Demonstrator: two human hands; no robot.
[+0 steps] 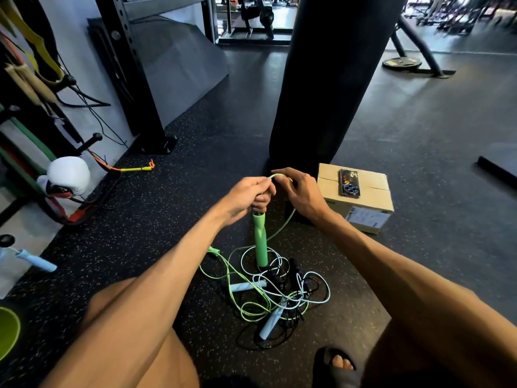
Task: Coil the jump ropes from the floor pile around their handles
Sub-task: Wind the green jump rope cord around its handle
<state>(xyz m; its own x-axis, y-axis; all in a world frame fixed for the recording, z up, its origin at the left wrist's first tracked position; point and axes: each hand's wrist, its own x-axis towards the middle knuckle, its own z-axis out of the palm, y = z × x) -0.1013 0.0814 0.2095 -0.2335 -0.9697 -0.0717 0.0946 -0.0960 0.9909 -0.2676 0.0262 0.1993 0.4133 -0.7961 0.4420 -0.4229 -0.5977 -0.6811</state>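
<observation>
L hand (246,196) is closed round the top end of a green handle (260,242), fingers curled tight, thumb side up. The handle stands approx upright below the fist, its lower end just above the pile. R hand (300,196) sits just beside the L, at the same height, fingers bent and holding the green rope (289,218). The cord arches in a small loop btwn the two hands, runs under the R palm, then drops down toward the floor.

Straight below both hands lies the pile of jump ropes (305,296): green, pale blue and black cords tangled together. A pale blue handle (270,323) lies near the person's side of it. A 2nd green handle (214,251) lies below the L forearm, at the pile's edge.

Just R of the R hand is a cardboard box (372,203) w/ a phone (349,182) lying on top. A black punching bag (330,79) hangs just beyond the hands. Well L of the L hand are a white boxing glove (70,175) and a yellow rope handle (137,169) w/ orange cord. Another pale blue handle (36,260) lies farther L, nearer the person. A foot in a black sandal (335,365) shows below the R forearm.
</observation>
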